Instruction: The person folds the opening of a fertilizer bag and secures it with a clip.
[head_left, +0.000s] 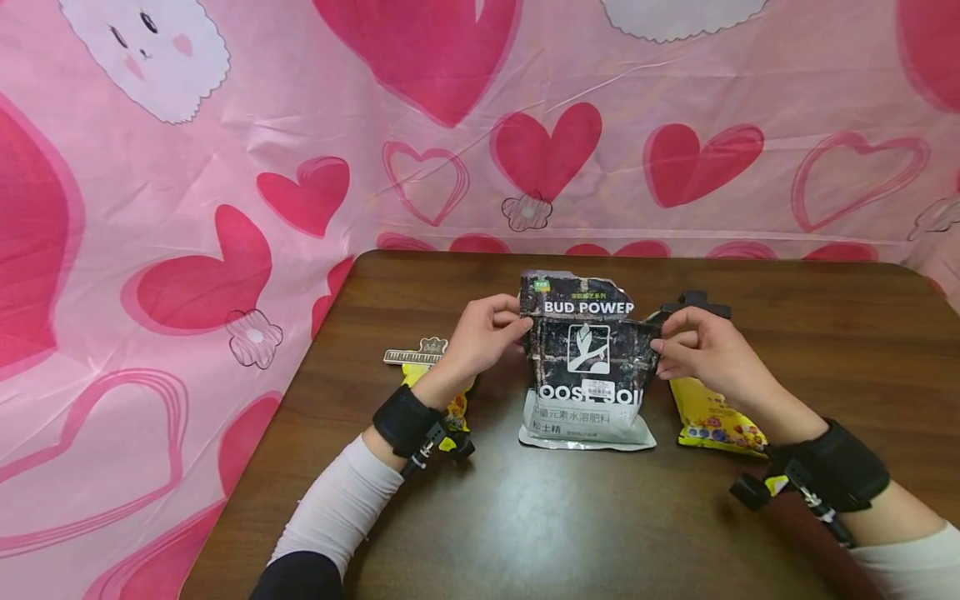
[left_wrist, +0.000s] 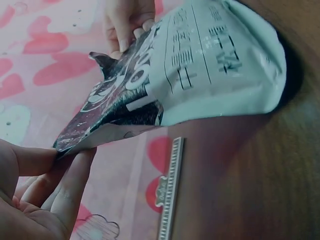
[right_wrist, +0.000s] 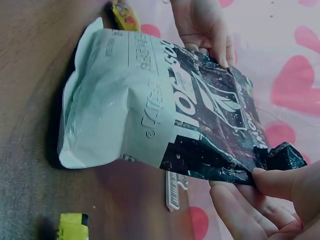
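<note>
**Soil pouch upright, top not yet closed**

I see the fertilizer pouch [head_left: 587,367] standing mid-table [head_left: 525,517], top edge torn and open. My left hand [head_left: 480,337] pinches its left upper edge; my right hand [head_left: 701,346] pinches the right. A black clip [head_left: 693,302] lies behind, unused. Yellow packets [head_left: 716,417] and a serrated sealing bar [head_left: 414,355] rest alongside. Judgement: sealing remains.

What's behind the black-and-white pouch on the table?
Behind the pouch, a black cross-shaped object shows at its upper right, near the right hand. The rest of that object and the table directly behind the pouch are covered. The pouch's contents are not visible.
</note>
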